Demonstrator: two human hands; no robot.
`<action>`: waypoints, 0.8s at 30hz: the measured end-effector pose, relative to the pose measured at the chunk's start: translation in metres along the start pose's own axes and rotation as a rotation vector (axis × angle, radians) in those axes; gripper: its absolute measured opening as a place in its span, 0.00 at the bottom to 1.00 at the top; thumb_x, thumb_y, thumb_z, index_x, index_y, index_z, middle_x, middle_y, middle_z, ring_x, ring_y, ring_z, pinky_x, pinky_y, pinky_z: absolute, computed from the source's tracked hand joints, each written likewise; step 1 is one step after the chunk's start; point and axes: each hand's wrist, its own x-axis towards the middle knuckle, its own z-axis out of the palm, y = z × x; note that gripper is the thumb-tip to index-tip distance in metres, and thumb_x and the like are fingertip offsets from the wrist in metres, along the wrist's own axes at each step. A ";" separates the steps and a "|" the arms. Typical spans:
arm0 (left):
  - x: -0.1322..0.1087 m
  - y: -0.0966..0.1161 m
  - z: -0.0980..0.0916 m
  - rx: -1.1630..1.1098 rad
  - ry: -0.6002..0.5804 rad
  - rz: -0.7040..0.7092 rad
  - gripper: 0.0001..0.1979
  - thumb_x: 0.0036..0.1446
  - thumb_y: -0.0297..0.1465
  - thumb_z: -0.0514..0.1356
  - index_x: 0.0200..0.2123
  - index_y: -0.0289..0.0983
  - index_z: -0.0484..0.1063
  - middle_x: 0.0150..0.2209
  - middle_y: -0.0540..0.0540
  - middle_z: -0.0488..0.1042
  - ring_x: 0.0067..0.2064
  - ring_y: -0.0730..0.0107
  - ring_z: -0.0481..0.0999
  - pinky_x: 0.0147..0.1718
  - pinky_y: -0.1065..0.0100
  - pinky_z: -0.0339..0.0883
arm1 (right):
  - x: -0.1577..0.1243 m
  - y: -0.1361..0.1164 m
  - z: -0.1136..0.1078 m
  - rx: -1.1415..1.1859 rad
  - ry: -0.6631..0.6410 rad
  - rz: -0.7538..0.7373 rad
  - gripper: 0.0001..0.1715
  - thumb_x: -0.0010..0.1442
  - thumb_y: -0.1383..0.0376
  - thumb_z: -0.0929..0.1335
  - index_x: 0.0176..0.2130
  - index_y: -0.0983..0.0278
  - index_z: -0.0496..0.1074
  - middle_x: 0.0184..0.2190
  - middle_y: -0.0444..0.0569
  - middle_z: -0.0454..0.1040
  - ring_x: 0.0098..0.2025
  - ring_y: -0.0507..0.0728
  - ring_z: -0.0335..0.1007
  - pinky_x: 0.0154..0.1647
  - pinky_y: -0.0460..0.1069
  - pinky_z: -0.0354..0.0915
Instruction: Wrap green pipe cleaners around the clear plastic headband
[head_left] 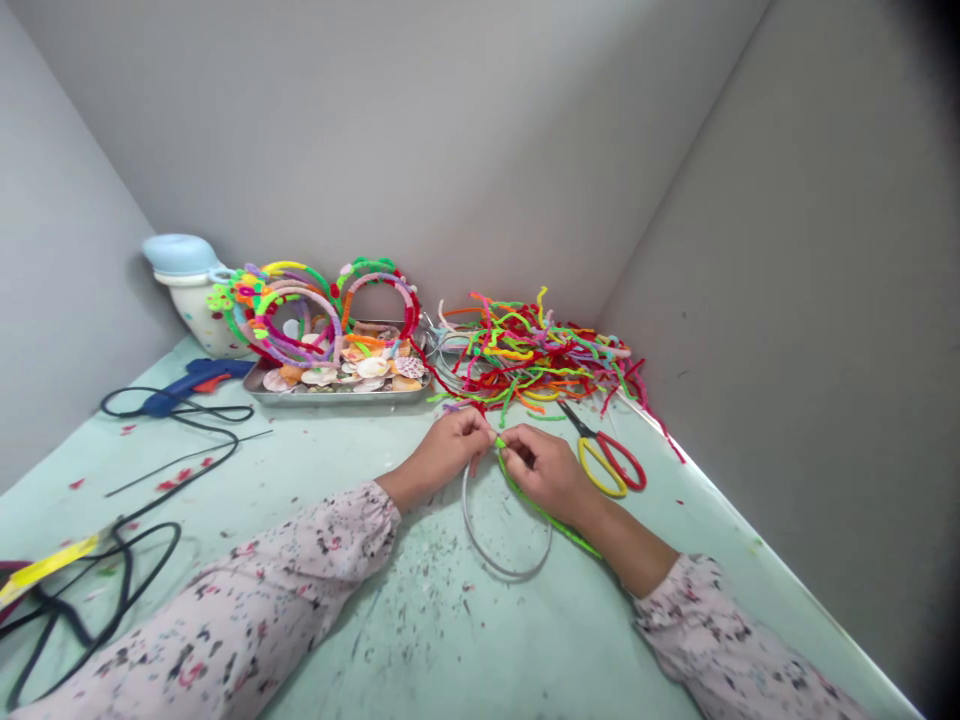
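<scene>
A thin white headband curves down toward me from between my hands over the table. My left hand is closed in a pinch at the band's upper part. Close beside it, my right hand pinches a bright green pipe cleaner, whose long tail runs under the right wrist. A short bit of green shows between the fingertips, against the band; how far it is wrapped is hidden by the fingers. Scissors with one yellow and one red handle lie just right of my right hand.
A metal tray of seashells carries several wrapped headbands. Right of it spreads a heap of pipe cleaners. A blue glue gun, black cord and white cup with a blue lid occupy the left. Grey walls enclose the table.
</scene>
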 end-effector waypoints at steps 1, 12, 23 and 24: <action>0.000 0.000 0.000 0.000 0.000 0.000 0.05 0.53 0.30 0.55 0.28 0.35 0.65 0.19 0.55 0.63 0.18 0.80 0.62 0.21 0.75 0.56 | 0.000 0.000 0.000 0.006 -0.004 -0.001 0.08 0.56 0.69 0.63 0.37 0.63 0.70 0.29 0.45 0.72 0.29 0.52 0.66 0.31 0.45 0.61; -0.001 0.001 0.002 0.031 -0.034 0.013 0.10 0.53 0.35 0.58 0.33 0.35 0.66 0.25 0.54 0.65 0.20 0.81 0.63 0.20 0.76 0.59 | 0.000 0.000 0.001 -0.003 0.006 0.016 0.08 0.56 0.69 0.64 0.37 0.63 0.71 0.29 0.45 0.73 0.29 0.52 0.67 0.31 0.45 0.61; -0.005 0.011 0.002 0.057 -0.033 -0.009 0.09 0.54 0.34 0.57 0.29 0.34 0.65 0.20 0.55 0.63 0.19 0.80 0.62 0.20 0.75 0.55 | 0.002 -0.001 0.000 -0.038 0.010 0.007 0.04 0.56 0.67 0.65 0.33 0.63 0.70 0.28 0.45 0.71 0.29 0.52 0.64 0.29 0.45 0.58; -0.005 0.012 0.002 0.052 -0.037 -0.009 0.09 0.54 0.34 0.57 0.29 0.34 0.65 0.19 0.55 0.63 0.19 0.80 0.62 0.20 0.75 0.55 | 0.002 -0.001 0.001 -0.041 0.009 0.007 0.04 0.55 0.68 0.64 0.32 0.63 0.69 0.27 0.45 0.70 0.29 0.52 0.63 0.29 0.45 0.57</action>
